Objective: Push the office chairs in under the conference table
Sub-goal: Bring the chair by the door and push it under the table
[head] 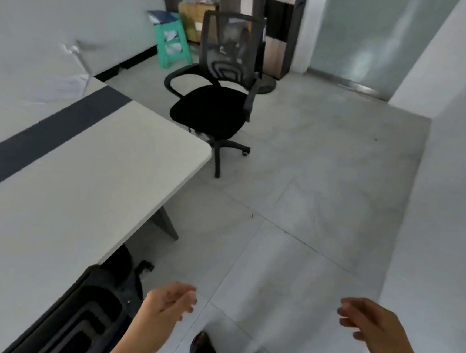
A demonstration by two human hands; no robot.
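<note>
- Currently both hands empty: left hand (171, 302) and right hand (368, 322) loosely curled, at 6 o'clock.
- Far chair (215, 90) at 12 o'clock, off the worktop (65, 178) corner.
- Near chair (93, 313) at 7 o'clock, tucked against the worktop edge.

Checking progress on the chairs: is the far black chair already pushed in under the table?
No, the far chair stands out on the open floor beyond the table corner, its seat fully clear of the tabletop.

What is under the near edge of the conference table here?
A black mesh-backed office chair is tucked under the conference table, its backrest against the edge. A grey table leg shows further along. The tabletop hides the chair's seat and base.
</note>
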